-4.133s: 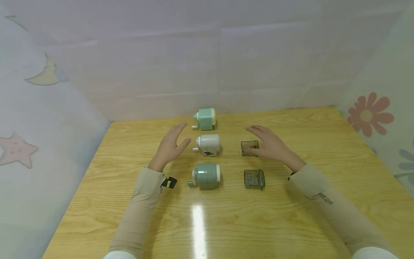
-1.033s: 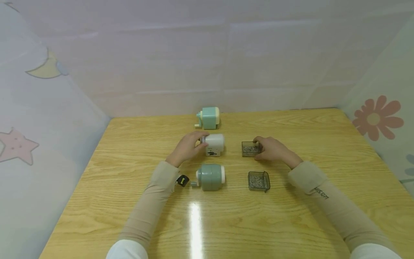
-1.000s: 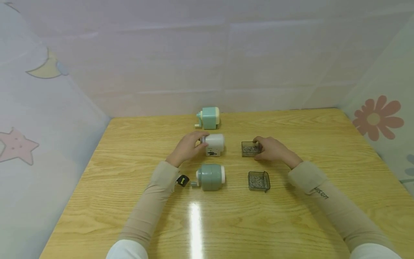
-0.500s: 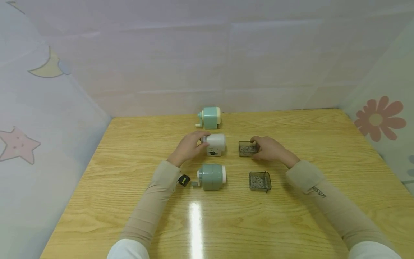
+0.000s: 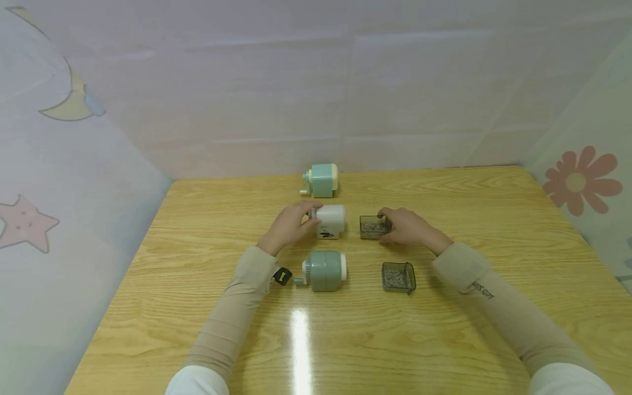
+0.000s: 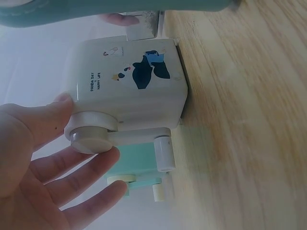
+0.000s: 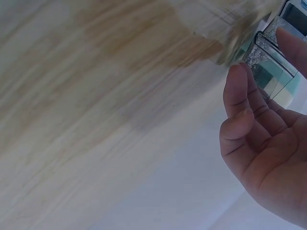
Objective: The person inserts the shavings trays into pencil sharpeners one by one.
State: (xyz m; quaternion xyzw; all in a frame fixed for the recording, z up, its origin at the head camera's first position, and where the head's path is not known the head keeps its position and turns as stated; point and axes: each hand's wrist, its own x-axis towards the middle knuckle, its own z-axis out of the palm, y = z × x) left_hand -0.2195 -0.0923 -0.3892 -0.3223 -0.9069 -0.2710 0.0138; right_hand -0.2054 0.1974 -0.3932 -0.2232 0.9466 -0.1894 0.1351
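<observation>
Pinching the crank knob [image 6: 91, 135] of the white sharpener [image 5: 329, 220] between thumb and fingers, our left hand [image 5: 288, 226] keeps it in the middle of the wooden table [image 5: 197, 241]. Only the left wrist view shows this pinch and the panda sticker [image 6: 146, 73]. Our right hand [image 5: 407, 227] grips the small clear tray [image 5: 372, 227], just beside the sharpener, fingers on its end. From the head view we see also a green sharpener [image 5: 323, 270], a second tray [image 5: 398, 276] and a mint sharpener [image 5: 322, 180].
</observation>
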